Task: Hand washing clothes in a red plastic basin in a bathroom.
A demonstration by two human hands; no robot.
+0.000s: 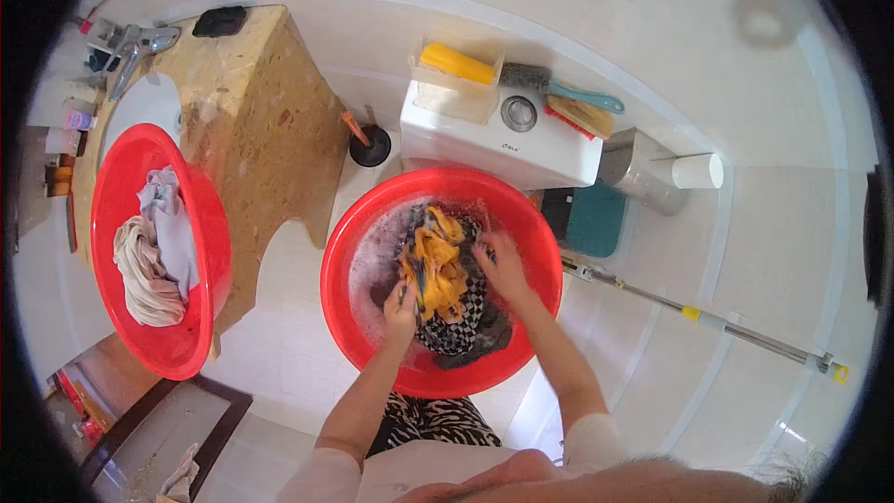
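Observation:
A red basin (349,303) of soapy water stands in front of me, holding a yellow garment (440,270) and a black-and-white checked cloth (456,331). My left hand (401,309) is closed on the yellow garment at its lower left edge. At the garment's right side, my right hand (501,265) presses down on the wet clothes, fingers curled into the fabric. Both forearms reach in from the lower edge.
A second red basin (200,224) with pale wrung clothes sits on the stone counter (270,121) at left, beside a sink and tap (140,47). A toilet tank (503,144) with brushes is behind the basin. A plunger (368,142), a metal bin (643,172) and a mop pole (717,321) lie around.

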